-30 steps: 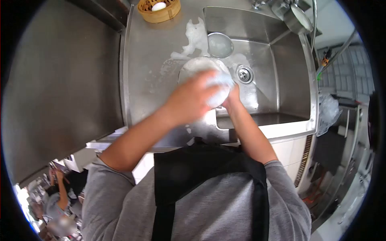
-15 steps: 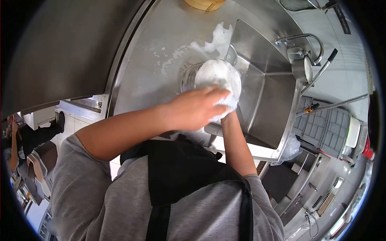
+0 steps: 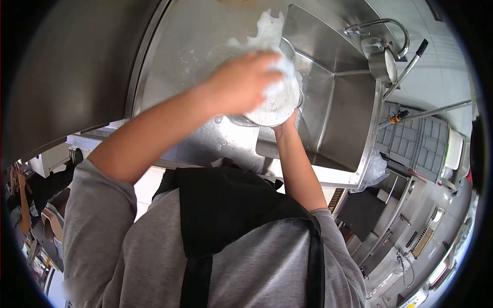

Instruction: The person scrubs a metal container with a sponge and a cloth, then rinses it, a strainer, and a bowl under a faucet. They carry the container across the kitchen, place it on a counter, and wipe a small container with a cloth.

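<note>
**Lathered round dish (image 3: 277,106) gripped above the surface (image 3: 205,25), beside the sink (image 3: 349,118)**

Nearest, a black apron (image 3: 231,215) is worn over a grey shirt (image 3: 262,256), close to the near edge of the surface. Beyond that edge, where the surface meets the sink's left side, the dish is held with its foamy face turned up. It is gripped by the right hand (image 3: 286,122) at the near right of its rim; most of that hand's fingers are hidden behind the dish, so their exact spread cannot be told. A curved metal rim (image 3: 240,121) is seen just beside the dish, on its left.

Over the dish's far left part the left hand (image 3: 244,84) is placed, blurred, its fingers bent around a white foamy wad (image 3: 283,65); whether sponge or cloth cannot be told.

Farther off, suds (image 3: 267,31) are spread on the surface along the sink's left edge, and a round vessel (image 3: 288,49) is partly hidden just inside that edge. By the sink's far right corner, a pan (image 3: 381,66) is placed near a curved tap (image 3: 382,21).
</note>
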`<state>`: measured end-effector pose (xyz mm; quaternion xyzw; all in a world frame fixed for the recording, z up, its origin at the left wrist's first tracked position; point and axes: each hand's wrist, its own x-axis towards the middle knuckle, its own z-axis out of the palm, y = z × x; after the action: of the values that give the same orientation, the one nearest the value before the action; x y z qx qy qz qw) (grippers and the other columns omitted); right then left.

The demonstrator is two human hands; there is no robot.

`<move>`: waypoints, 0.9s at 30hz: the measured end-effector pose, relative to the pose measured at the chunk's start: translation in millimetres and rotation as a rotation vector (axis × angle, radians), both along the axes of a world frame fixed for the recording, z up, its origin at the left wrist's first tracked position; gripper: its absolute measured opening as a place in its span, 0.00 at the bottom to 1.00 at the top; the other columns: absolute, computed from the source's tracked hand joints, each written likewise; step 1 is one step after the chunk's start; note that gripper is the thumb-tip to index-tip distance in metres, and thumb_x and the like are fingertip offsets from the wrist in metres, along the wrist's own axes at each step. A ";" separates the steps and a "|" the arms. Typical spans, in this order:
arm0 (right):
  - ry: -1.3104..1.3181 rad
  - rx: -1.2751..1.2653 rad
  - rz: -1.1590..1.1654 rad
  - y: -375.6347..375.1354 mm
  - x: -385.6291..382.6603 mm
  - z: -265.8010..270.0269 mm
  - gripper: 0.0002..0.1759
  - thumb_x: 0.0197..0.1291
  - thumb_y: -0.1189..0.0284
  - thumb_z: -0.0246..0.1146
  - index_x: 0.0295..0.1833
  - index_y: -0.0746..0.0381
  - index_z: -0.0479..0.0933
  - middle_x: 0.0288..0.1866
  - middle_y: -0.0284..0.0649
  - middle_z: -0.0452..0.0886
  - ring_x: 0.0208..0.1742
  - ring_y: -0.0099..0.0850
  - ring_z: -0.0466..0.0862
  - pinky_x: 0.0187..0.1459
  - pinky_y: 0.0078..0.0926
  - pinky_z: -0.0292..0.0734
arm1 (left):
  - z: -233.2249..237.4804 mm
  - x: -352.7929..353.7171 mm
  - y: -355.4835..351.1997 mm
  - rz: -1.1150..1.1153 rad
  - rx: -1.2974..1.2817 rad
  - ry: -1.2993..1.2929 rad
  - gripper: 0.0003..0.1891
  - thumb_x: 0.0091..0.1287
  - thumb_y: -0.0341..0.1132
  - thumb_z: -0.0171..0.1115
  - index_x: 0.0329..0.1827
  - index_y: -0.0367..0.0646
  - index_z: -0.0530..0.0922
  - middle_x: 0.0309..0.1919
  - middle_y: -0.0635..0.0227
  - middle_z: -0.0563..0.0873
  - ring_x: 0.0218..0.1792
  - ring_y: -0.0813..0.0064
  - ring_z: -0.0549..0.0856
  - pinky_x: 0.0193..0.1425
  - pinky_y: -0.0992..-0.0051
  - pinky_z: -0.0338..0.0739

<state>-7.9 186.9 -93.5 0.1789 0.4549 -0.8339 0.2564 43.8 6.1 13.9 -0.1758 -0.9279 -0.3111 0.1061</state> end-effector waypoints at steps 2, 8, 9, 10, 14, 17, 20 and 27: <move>0.038 0.105 0.114 1.9 -6.7 -6.8 0.24 0.71 0.63 0.39 0.65 0.63 0.67 0.59 0.48 0.76 0.57 0.42 0.79 0.55 0.39 0.79 | -2.9 19.3 28.1 -0.170 -0.016 0.027 0.25 0.55 0.28 0.63 0.58 0.53 0.78 0.65 0.60 0.70 0.66 0.57 0.70 0.66 0.62 0.71; -0.042 0.072 -0.088 -8.4 2.0 14.3 0.21 0.69 0.67 0.41 0.59 0.66 0.70 0.54 0.49 0.78 0.55 0.42 0.81 0.50 0.39 0.82 | -3.5 -15.5 19.2 -0.089 -0.012 -0.013 0.24 0.53 0.29 0.65 0.57 0.54 0.79 0.65 0.61 0.71 0.65 0.58 0.71 0.66 0.61 0.71; -0.038 0.068 -0.078 -3.0 0.0 3.2 0.21 0.69 0.67 0.42 0.59 0.66 0.70 0.54 0.48 0.78 0.55 0.42 0.81 0.52 0.40 0.81 | -8.0 -14.5 24.9 -0.105 -0.045 0.045 0.24 0.53 0.30 0.65 0.56 0.53 0.79 0.64 0.61 0.72 0.65 0.58 0.71 0.65 0.61 0.71; 0.099 -0.368 0.077 12.3 -4.9 -24.5 0.20 0.69 0.67 0.42 0.59 0.66 0.71 0.54 0.48 0.79 0.54 0.42 0.81 0.52 0.41 0.81 | -13.8 -1.1 41.6 -0.207 -0.006 0.107 0.25 0.52 0.29 0.66 0.56 0.53 0.78 0.64 0.62 0.72 0.65 0.58 0.71 0.66 0.61 0.70; 0.135 -0.427 0.056 0.2 -7.5 -15.6 0.21 0.69 0.68 0.43 0.58 0.69 0.70 0.53 0.50 0.79 0.52 0.43 0.82 0.50 0.41 0.82 | -10.4 -13.1 27.6 -0.158 0.035 0.046 0.24 0.54 0.30 0.67 0.56 0.52 0.78 0.64 0.60 0.72 0.64 0.57 0.73 0.64 0.62 0.72; -0.042 0.031 -0.102 -9.6 -2.4 7.6 0.23 0.68 0.69 0.42 0.60 0.73 0.68 0.56 0.53 0.77 0.53 0.45 0.82 0.52 0.41 0.81 | -7.6 -36.3 -8.2 0.045 0.019 0.009 0.23 0.57 0.31 0.66 0.58 0.54 0.77 0.64 0.59 0.72 0.64 0.56 0.72 0.66 0.64 0.70; -0.052 0.005 -0.077 -7.5 -3.8 -0.1 0.25 0.68 0.67 0.42 0.63 0.72 0.67 0.59 0.52 0.76 0.55 0.44 0.81 0.54 0.40 0.80 | -11.9 -34.2 -16.3 0.140 0.039 -0.014 0.23 0.59 0.32 0.65 0.60 0.57 0.76 0.65 0.59 0.71 0.64 0.55 0.72 0.66 0.63 0.69; -0.014 0.013 0.033 -0.8 -4.8 -3.0 0.27 0.69 0.60 0.42 0.67 0.65 0.65 0.64 0.47 0.74 0.62 0.42 0.76 0.60 0.40 0.75 | -20.6 -28.1 -10.5 0.205 0.184 0.016 0.23 0.60 0.34 0.65 0.60 0.59 0.76 0.67 0.60 0.69 0.65 0.56 0.70 0.67 0.62 0.68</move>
<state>-12.7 186.1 -96.5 0.1788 0.4614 -0.8252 0.2723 15.6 -4.4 -6.8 -0.0721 -0.9078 -0.3809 0.1603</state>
